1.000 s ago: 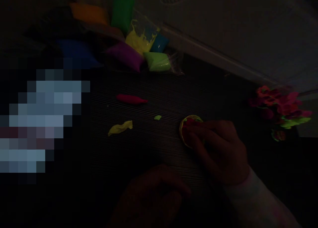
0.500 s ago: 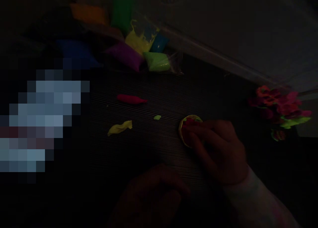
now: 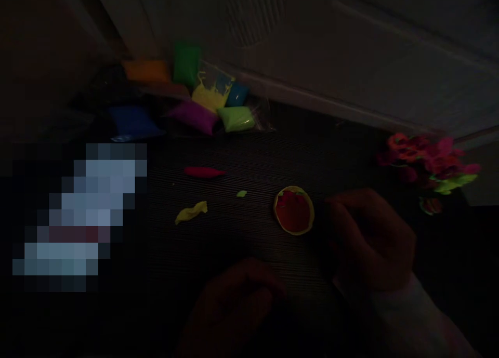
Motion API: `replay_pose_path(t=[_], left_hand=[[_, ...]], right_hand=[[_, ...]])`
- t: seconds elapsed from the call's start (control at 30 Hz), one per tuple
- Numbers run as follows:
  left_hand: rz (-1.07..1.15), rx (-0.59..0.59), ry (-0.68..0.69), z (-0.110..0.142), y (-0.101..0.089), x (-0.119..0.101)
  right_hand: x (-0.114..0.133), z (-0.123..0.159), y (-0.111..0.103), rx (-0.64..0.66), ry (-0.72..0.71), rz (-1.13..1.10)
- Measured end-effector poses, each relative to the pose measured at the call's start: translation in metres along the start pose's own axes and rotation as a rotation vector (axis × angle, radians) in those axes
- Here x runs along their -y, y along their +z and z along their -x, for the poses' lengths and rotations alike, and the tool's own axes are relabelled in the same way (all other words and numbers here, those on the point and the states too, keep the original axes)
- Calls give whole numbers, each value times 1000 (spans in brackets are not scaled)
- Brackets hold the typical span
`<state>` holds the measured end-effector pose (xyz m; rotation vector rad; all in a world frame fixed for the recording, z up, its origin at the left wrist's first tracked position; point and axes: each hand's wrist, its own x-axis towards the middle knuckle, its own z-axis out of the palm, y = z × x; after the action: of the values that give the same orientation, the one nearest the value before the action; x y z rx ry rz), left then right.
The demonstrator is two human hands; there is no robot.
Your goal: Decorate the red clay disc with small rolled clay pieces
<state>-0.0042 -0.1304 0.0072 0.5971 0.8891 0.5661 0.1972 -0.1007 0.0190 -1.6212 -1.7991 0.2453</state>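
A small round clay piece (image 3: pixel 294 212) lies on the dark table, with a thin yellow rim, a red-brown middle and dark pink and green bits along its upper edge. Just right of it, apart from it, is my right hand (image 3: pixel 372 238), its fingers curled and pressed together; what they hold, if anything, is hidden. My left hand (image 3: pixel 237 301) rests low in the view, fingers bent in toward the thumb, its inside too dark to make out. Beyond the hands lie a pink-red clay roll (image 3: pixel 204 172), a twisted yellow clay strip (image 3: pixel 191 212) and a light green clay scrap (image 3: pixel 241 194).
Clay packets in several colours, among them a purple packet (image 3: pixel 195 117) and a blue packet (image 3: pixel 136 121), lie at the back left. A bunch of pink, orange and green clay-like shapes (image 3: pixel 432 160) stands at the right. A pixelated bright patch (image 3: pixel 101 191) covers the left.
My right hand has come off the round clay piece and moved right, uncovering it. The view has shifted so that the packets appear lower. My left hand stays about where it was.
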Motion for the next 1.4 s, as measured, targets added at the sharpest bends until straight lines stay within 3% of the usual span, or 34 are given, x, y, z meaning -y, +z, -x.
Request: replay_pose_path(t=[0.13, 0.3, 0.5, 0.67, 1.07, 1.4], left_hand=[[8, -68, 4, -1, 3, -2], [71, -142, 41, -1, 7, 1], [120, -238, 152, -4, 17, 0], [190, -261, 218, -5, 20, 4], [230, -271, 272, -8, 18, 9], [202, -237, 313, -10, 15, 12]], right_hand=[[0, -3, 1, 64, -59, 20], [-1, -6, 2, 43, -104, 14], [-2, -2, 13, 230, -273, 137], [0, 0, 20, 294, -245, 213], [2, -2, 22, 305, -224, 224], [2, -2, 23, 295, -166, 73]])
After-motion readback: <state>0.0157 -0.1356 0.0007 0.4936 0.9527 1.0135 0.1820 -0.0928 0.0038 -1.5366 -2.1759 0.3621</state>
